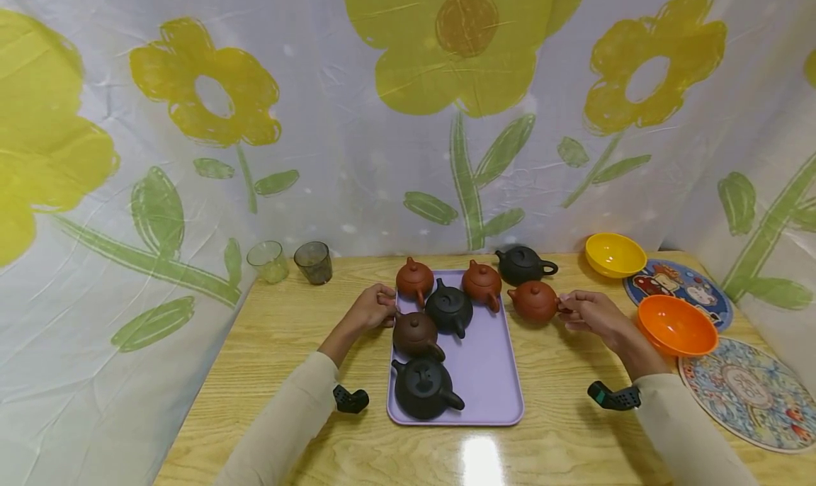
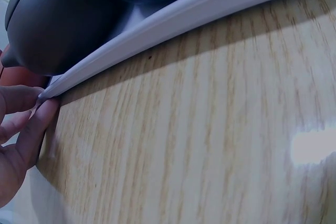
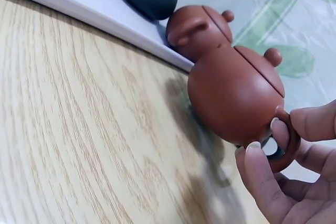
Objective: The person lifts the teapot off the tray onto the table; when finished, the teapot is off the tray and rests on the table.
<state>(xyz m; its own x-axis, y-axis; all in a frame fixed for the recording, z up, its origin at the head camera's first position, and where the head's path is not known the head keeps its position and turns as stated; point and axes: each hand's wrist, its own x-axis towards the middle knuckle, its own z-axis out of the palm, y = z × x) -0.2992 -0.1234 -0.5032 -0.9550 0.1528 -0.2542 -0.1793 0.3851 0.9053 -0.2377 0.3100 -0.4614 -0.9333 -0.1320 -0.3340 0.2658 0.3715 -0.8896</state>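
My right hand (image 1: 589,312) grips the handle of a reddish-brown clay teapot (image 1: 535,302). In the right wrist view the teapot (image 3: 236,95) is raised off the table, its shadow apart below. A lilac tray (image 1: 491,373) lies in the middle, and my left hand (image 1: 374,306) pinches its left edge; the left wrist view shows thumb and finger at the rim (image 2: 131,43). On the tray stand two reddish-brown teapots (image 1: 414,279), a black teapot (image 1: 449,307), a dark brown teapot (image 1: 416,334) and a larger black teapot (image 1: 423,387).
Another black teapot (image 1: 521,265) stands behind the held one. Two tinted glasses (image 1: 313,263) are at the back left. At right are a yellow bowl (image 1: 615,255), an orange bowl (image 1: 677,326) and two round patterned mats (image 1: 752,394). A flowered cloth (image 1: 306,188) hangs behind the table.
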